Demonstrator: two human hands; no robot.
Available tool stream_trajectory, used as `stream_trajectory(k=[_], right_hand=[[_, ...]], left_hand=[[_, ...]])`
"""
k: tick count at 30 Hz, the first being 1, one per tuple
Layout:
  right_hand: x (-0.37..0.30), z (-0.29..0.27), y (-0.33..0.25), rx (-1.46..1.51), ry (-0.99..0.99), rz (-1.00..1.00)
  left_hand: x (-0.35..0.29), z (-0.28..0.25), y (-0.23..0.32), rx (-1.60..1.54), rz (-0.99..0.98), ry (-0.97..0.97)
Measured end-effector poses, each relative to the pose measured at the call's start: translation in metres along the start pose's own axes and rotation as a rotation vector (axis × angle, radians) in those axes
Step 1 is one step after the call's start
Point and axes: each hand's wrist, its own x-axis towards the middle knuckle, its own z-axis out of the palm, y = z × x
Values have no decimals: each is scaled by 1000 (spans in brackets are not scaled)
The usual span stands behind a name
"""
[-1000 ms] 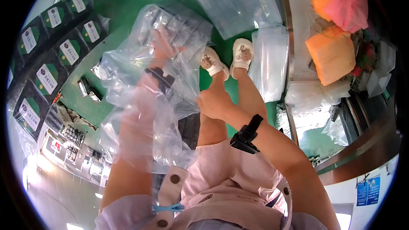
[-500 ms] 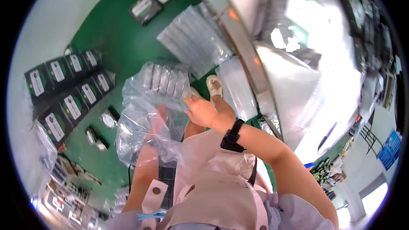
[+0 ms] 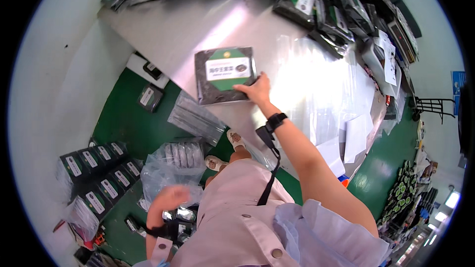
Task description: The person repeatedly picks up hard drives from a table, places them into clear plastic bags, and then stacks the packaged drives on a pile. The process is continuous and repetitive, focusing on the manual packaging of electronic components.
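My right hand [image 3: 256, 89] is closed on the lower right corner of a flat, clear-wrapped package [image 3: 202, 79] at the table's near edge. The package has dark contents and a green-and-white label. A black band is around my right wrist. Low on the left, my left hand [image 3: 170, 197] hangs beside a large clear plastic bag [image 3: 161, 170]; its fingers are smeared by motion. Inside the bag's far end, several wrapped packages [image 3: 183, 155] stand side by side on the floor.
The white table [image 3: 183, 34] carries more dark packages [image 3: 294, 7] at its back, clear plastic sleeves [image 3: 307, 99] and white sheets [image 3: 355, 138]. On the green floor [image 3: 116, 113] are two rows of labelled packages [image 3: 110, 188] by the wall, a stack of clear bags [image 3: 195, 118] and a lone package [image 3: 150, 97].
My right hand has moved from beside the floor bag up to the table and taken hold of a package. My left hand has come out of the clear bag. The view has swung toward the table.
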Motion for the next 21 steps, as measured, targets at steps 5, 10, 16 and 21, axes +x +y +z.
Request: stream_trajectory(k=[5,10,16,21], right_hand=[[-1,-45,-41,329,-76,67],[-22,-129,-75,38,-17,-745],[145,-187,52,234,552,149],[243,-209,106,1248,545,326]], left_hand=[[142,-11,113,-755,304,304],[178,-35,159,-1496,335,-19],[200,-42,124,-1127,131,200],[204,-35,125,-1090,42,319]])
